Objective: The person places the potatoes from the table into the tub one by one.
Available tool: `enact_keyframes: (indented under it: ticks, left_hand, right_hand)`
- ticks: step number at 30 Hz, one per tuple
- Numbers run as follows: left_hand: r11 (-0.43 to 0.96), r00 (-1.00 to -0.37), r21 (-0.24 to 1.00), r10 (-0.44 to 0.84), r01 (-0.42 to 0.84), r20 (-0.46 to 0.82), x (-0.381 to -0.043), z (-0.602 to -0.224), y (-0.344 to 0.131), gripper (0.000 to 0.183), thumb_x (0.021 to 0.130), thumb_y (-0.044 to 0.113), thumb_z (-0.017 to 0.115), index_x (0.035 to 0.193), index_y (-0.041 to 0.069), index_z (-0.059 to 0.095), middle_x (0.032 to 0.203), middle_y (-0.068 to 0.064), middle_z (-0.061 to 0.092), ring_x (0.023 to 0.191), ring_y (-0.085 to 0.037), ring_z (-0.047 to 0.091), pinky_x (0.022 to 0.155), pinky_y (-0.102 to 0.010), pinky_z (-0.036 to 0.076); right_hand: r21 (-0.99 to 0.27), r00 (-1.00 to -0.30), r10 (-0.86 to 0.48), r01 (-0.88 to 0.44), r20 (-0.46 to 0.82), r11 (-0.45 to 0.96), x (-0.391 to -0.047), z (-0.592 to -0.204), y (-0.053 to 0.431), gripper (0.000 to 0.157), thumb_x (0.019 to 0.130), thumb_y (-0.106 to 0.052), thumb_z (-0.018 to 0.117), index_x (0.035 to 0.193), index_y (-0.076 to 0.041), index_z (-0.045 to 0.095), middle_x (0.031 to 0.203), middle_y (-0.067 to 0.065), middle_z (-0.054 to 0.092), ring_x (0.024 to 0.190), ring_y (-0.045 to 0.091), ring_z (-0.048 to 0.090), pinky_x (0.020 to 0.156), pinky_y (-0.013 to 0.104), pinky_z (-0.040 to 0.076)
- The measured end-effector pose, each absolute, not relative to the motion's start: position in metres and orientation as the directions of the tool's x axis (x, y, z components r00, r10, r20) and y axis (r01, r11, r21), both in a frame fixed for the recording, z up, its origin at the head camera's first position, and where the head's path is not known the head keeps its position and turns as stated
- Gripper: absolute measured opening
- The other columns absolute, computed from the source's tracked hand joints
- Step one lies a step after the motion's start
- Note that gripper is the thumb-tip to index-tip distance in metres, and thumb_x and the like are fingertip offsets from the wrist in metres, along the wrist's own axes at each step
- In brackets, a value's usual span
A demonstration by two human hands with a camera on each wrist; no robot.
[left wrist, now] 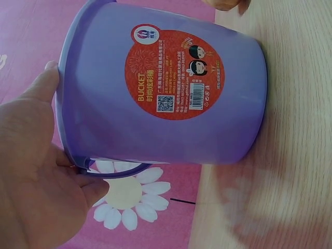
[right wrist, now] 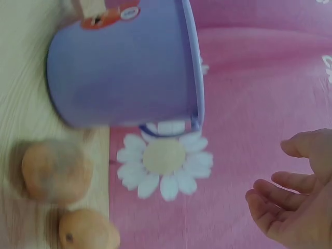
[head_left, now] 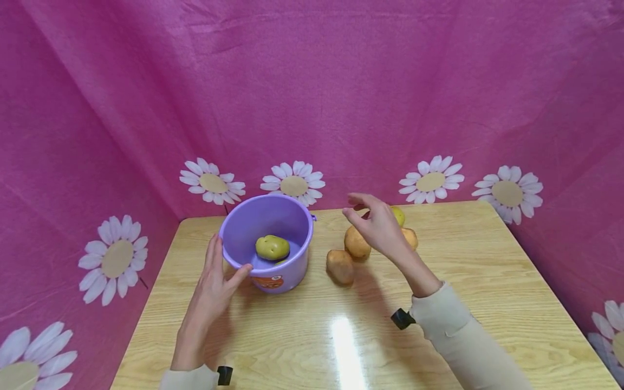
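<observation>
A purple plastic bucket [head_left: 280, 279] stands on the table, with a yellow-green potato [head_left: 272, 247] inside and a sliver of another beneath it. My left hand [head_left: 213, 290] grips the bucket's rim at the near left, thumb at the front and fingers along the side; in the left wrist view the handle joint lies against those fingers. My right hand [head_left: 380, 225], fingers loosely bent and holding nothing, hovers above brown potatoes. One potato [head_left: 340, 267] lies nearest the bucket and a rounder potato [head_left: 357, 242] touches it. Beyond the hand are another brown potato [head_left: 410, 238] and a yellow-green one [head_left: 398, 215], both partly hidden.
The wooden table [head_left: 463, 260] ends at the back against a pink curtain [head_left: 312, 97] printed with white daisies. Curtain also hangs on the left and right sides. A bright reflection lies on the table's near part.
</observation>
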State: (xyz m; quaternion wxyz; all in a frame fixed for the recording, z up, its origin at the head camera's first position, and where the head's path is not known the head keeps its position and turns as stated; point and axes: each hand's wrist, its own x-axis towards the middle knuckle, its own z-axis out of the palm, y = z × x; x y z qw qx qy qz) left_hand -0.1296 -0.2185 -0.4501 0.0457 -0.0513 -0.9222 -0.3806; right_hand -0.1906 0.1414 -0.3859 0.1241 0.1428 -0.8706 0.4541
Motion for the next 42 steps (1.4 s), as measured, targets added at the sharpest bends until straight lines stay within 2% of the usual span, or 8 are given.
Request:
enact_keyframes:
  ticks: [9,16,24,26,30,33,37,42]
  left_hand:
    - [0.711,-0.990,0.690,0.062,0.135,0.129,-0.130,-0.451,-0.219,0.100,0.100,0.053,0.064,0.167,0.010,0.003,0.172,-0.013,0.003,0.153,-0.042,0.019,0.118,-0.065,0.024]
    - [0.718,-0.992,0.686,0.059,0.119,0.111,-0.130,-0.450,-0.218,0.101,0.100,0.055,0.062,0.167,0.010,0.002,0.172,-0.013,0.002,0.153,-0.042,0.019,0.118,-0.065,0.024]
    - [0.720,-0.991,0.683,0.061,0.125,0.118,-0.129,-0.450,-0.218,0.100,0.100,0.054,0.062,0.167,0.010,0.003,0.172,-0.012,0.002,0.153,-0.042,0.019,0.118,-0.065,0.024]
    - [0.720,-0.992,0.683,0.059,0.123,0.115,-0.129,-0.450,-0.218,0.100,0.100,0.054,0.062,0.167,0.010,0.003,0.172,-0.012,0.002,0.153,-0.042,0.019,0.118,-0.065,0.024]
    - [0.718,-0.993,0.686,0.055,0.115,0.108,-0.129,-0.450,-0.219,0.100,0.100,0.056,0.061,0.167,0.011,0.002,0.173,-0.012,0.001,0.154,-0.042,0.019,0.118,-0.065,0.024]
    - [0.717,-0.993,0.688,0.052,0.110,0.105,-0.129,-0.450,-0.219,0.100,0.100,0.056,0.061,0.167,0.012,0.002,0.173,-0.011,0.001,0.154,-0.042,0.019,0.118,-0.065,0.024]
    - [0.717,-0.993,0.688,0.050,0.110,0.107,-0.129,-0.450,-0.219,0.100,0.100,0.056,0.062,0.167,0.014,0.002,0.173,-0.011,0.001,0.153,-0.043,0.020,0.117,-0.066,0.025]
    - [0.713,-0.994,0.693,0.046,0.101,0.098,-0.129,-0.451,-0.219,0.101,0.099,0.058,0.061,0.167,0.015,0.001,0.173,-0.010,0.001,0.154,-0.042,0.019,0.117,-0.066,0.024]
  right_hand:
    - [-0.719,-0.931,-0.083,-0.329,0.356,0.612,-0.190,-0.395,0.191,0.039,0.100,-0.013,0.068,0.133,0.007,0.064,0.122,0.023,0.069,0.105,0.034,0.067,0.081,0.041,0.055]
    - [-0.705,-0.939,-0.061,-0.296,0.339,0.644,-0.187,-0.405,0.228,0.042,0.100,-0.017,0.068,0.135,0.007,0.063,0.126,0.024,0.068,0.110,0.039,0.065,0.085,0.046,0.054]
    - [-0.697,-0.949,-0.029,-0.251,0.313,0.672,-0.185,-0.414,0.262,0.044,0.102,-0.021,0.066,0.136,0.007,0.061,0.129,0.027,0.066,0.114,0.042,0.063,0.083,0.027,0.049]
    - [-0.694,-0.951,-0.029,-0.244,0.307,0.677,-0.185,-0.419,0.268,0.045,0.102,-0.021,0.066,0.136,0.008,0.061,0.129,0.028,0.065,0.114,0.042,0.063,0.083,0.025,0.049]
    - [-0.684,-0.954,-0.035,-0.238,0.297,0.690,-0.187,-0.428,0.276,0.046,0.102,-0.020,0.066,0.136,0.011,0.060,0.130,0.030,0.063,0.113,0.044,0.062,0.084,0.035,0.052]
    - [-0.682,-0.955,-0.034,-0.235,0.295,0.693,-0.188,-0.436,0.281,0.045,0.101,-0.018,0.067,0.134,0.012,0.060,0.128,0.032,0.064,0.112,0.045,0.063,0.085,0.050,0.053]
    - [-0.670,-0.957,-0.033,-0.226,0.288,0.707,-0.191,-0.450,0.287,0.045,0.101,-0.018,0.067,0.132,0.013,0.060,0.121,0.033,0.066,0.106,0.047,0.065,0.085,0.057,0.054]
    - [-0.649,-0.965,-0.049,-0.211,0.258,0.731,-0.197,-0.471,0.294,0.047,0.099,-0.019,0.067,0.132,0.014,0.060,0.120,0.035,0.065,0.105,0.049,0.065,0.084,0.060,0.054]
